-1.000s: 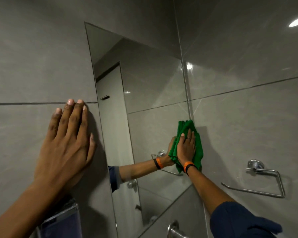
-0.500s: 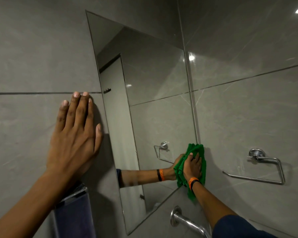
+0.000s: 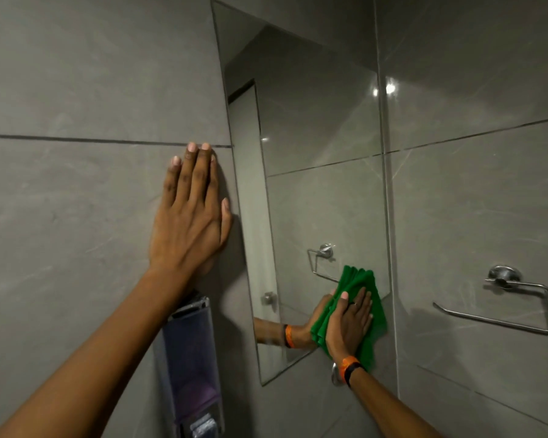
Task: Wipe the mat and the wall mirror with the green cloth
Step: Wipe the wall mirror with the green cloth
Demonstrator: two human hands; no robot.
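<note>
The wall mirror (image 3: 317,128) hangs on the grey tiled wall, tall and frameless. My right hand (image 3: 348,324) presses the folded green cloth (image 3: 361,282) flat against the mirror's lower right corner, fingers spread over it. An orange and black band sits on that wrist. My left hand (image 3: 190,216) lies flat on the tile just left of the mirror's edge, holding nothing. The mirror reflects my right forearm and the cloth. No mat is in view.
A soap dispenser (image 3: 192,365) is fixed to the wall below my left hand. A chrome towel ring (image 3: 506,298) hangs on the right wall near the corner. A chrome fitting (image 3: 335,374) shows just behind my right wrist.
My right hand has slid the green cloth down the mirror's right side to its lower corner. The view has shifted so the mirror sits higher and more to the right. My left hand stays flat on the tile.
</note>
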